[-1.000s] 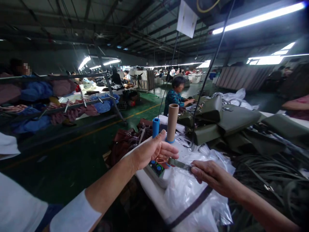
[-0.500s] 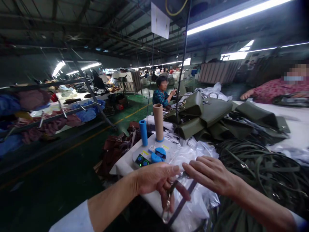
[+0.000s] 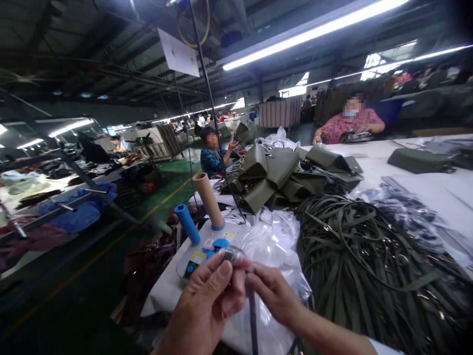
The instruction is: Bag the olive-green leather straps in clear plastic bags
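Observation:
My left hand is closed in a pinch in front of the machine, thumb uppermost. Between its fingertips is the end of a dark strap, with a shiny, film-like piece on top. Right beside it, my right hand has its fingers pinched together on the strap, which hangs down below them. The fingers cover most of the strap's end, and its metal clasp cannot be made out. Clear plastic bags lie just behind my hands.
The white machine carries a cardboard tube and a blue roll. Green bags are heaped behind; green straps pile up at right. Two co-workers sit beyond, one in teal, one in pink. A dark cable hangs down.
The view has swung right. My hands have come together and the left has turned thumb-up. The metal clasp that dangled from my left fingers no longer shows.

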Tool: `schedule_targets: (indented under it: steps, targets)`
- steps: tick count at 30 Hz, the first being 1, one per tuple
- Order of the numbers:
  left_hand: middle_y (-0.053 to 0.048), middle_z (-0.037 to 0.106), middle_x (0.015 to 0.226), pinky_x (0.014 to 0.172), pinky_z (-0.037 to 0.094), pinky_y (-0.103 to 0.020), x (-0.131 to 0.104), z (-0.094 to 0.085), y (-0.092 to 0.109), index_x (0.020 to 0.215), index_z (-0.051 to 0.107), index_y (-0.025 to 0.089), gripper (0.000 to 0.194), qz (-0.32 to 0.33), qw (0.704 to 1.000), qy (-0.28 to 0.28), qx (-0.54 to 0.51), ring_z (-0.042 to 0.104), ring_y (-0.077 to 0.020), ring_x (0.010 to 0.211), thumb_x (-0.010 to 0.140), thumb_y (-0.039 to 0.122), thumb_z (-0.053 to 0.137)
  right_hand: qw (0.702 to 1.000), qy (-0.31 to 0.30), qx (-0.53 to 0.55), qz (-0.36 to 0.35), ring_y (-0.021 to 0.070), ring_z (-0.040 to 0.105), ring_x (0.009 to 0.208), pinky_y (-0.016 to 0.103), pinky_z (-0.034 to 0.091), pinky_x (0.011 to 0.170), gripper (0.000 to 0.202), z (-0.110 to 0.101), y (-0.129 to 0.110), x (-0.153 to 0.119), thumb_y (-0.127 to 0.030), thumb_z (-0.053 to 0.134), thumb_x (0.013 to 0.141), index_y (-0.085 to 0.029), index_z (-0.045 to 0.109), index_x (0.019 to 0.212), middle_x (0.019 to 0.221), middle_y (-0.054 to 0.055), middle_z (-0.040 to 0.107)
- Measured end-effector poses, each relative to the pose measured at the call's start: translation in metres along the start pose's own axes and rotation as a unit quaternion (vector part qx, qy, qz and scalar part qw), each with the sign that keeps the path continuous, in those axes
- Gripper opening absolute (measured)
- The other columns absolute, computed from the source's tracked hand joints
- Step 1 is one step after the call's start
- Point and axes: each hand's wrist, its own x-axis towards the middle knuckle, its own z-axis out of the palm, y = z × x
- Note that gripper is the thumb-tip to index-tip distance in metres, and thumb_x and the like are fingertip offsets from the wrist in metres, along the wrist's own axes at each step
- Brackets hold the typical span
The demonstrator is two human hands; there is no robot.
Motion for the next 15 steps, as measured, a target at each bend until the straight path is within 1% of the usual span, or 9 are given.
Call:
schedule_targets:
  steps: [2, 3, 5, 6, 8, 10, 11, 12, 15]
  targets:
    - [0.000, 0.058, 0.066, 0.046, 0.038, -0.013, 0.010, 0.003, 0.003, 0.088, 0.068, 0.014, 0.022, 0.065, 0.997, 0.044, -0.001, 0.046, -0.0025, 0.048, 0.071, 0.028, 0.071, 0.983, -0.014, 0.141, 0.121, 0.0091, 0.051, 0.050, 0.019, 0.041, 0.048, 0.047, 0.021, 0.008, -0.018, -0.058, 0.036, 0.087, -0.015, 0.049, 0.073, 0.060, 0.001, 0.054]
    - [0.000, 0.061, 0.071, 0.051, 0.043, -0.014, 0.017, 0.002, 0.004, 0.090, 0.068, 0.016, 0.023, 0.103, 0.992, 0.070, -0.003, 0.050, -0.0040, 0.052, 0.070, 0.027, 0.072, 0.972, -0.016, 0.171, 0.163, 0.0078, 0.046, 0.043, 0.018, 0.037, 0.042, 0.052, 0.026, 0.011, -0.028, -0.064, 0.035, 0.084, -0.015, 0.049, 0.072, 0.056, 0.000, 0.051]
    - [0.000, 0.064, 0.075, 0.067, 0.052, -0.023, 0.031, -0.002, 0.001, 0.091, 0.068, 0.018, 0.025, 0.182, 0.978, 0.106, 0.003, 0.060, -0.0097, 0.065, 0.069, 0.028, 0.073, 0.972, 0.007, 0.129, 0.199, 0.0061, 0.039, 0.036, 0.016, 0.029, 0.034, 0.058, 0.027, 0.016, -0.046, -0.067, 0.030, 0.083, -0.014, 0.052, 0.075, 0.052, -0.001, 0.048]
    - [0.000, 0.064, 0.075, 0.076, 0.053, -0.030, 0.037, -0.005, -0.003, 0.092, 0.067, 0.019, 0.025, 0.220, 0.969, 0.111, 0.012, 0.063, -0.0137, 0.073, 0.069, 0.029, 0.072, 0.979, 0.031, 0.064, 0.190, 0.0069, 0.041, 0.038, 0.016, 0.031, 0.035, 0.057, 0.023, 0.016, -0.054, -0.064, 0.029, 0.085, -0.013, 0.055, 0.082, 0.054, 0.000, 0.050]
    - [-0.001, 0.064, 0.078, 0.089, 0.049, -0.041, 0.047, -0.013, -0.014, 0.096, 0.065, 0.020, 0.023, 0.280, 0.952, 0.108, 0.059, 0.064, -0.0203, 0.089, 0.076, 0.031, 0.065, 0.984, 0.084, -0.096, 0.124, 0.0105, 0.053, 0.050, 0.018, 0.042, 0.044, 0.048, 0.009, 0.014, -0.066, -0.053, 0.036, 0.088, -0.013, 0.056, 0.104, 0.066, 0.004, 0.059]
    - [-0.002, 0.064, 0.089, 0.095, 0.045, -0.042, 0.054, -0.021, -0.028, 0.103, 0.062, 0.021, 0.022, 0.330, 0.922, 0.108, 0.174, 0.061, -0.0220, 0.099, 0.084, 0.028, 0.054, 0.967, 0.100, -0.231, 0.035, 0.0152, 0.063, 0.071, 0.021, 0.050, 0.061, 0.045, -0.006, 0.008, -0.072, -0.040, 0.046, 0.086, -0.015, 0.046, 0.123, 0.087, 0.009, 0.066]
    - [-0.003, 0.064, 0.095, 0.096, 0.044, -0.042, 0.057, -0.025, -0.035, 0.105, 0.061, 0.022, 0.022, 0.366, 0.887, 0.103, 0.261, 0.059, -0.0217, 0.103, 0.087, 0.024, 0.050, 0.955, 0.096, -0.281, -0.008, 0.0165, 0.064, 0.078, 0.022, 0.051, 0.067, 0.045, -0.011, 0.005, -0.073, -0.033, 0.048, 0.086, -0.016, 0.043, 0.127, 0.095, 0.010, 0.066]
    - [-0.004, 0.064, 0.099, 0.097, 0.044, -0.042, 0.059, -0.029, -0.042, 0.106, 0.061, 0.022, 0.024, 0.409, 0.834, 0.086, 0.361, 0.058, -0.0215, 0.104, 0.087, 0.020, 0.047, 0.942, 0.088, -0.320, -0.045, 0.0167, 0.065, 0.082, 0.022, 0.051, 0.070, 0.044, -0.016, 0.001, -0.073, -0.027, 0.047, 0.086, -0.016, 0.041, 0.128, 0.100, 0.010, 0.066]
    - [-0.008, 0.066, 0.094, 0.096, 0.044, -0.043, 0.066, -0.037, -0.060, 0.103, 0.061, 0.019, 0.026, 0.502, 0.620, -0.011, 0.602, 0.061, -0.0213, 0.097, 0.086, 0.011, 0.043, 0.903, 0.058, -0.414, -0.098, 0.0156, 0.066, 0.075, 0.022, 0.051, 0.064, 0.037, -0.025, -0.014, -0.069, -0.015, 0.037, 0.088, -0.014, 0.040, 0.125, 0.093, 0.009, 0.067]
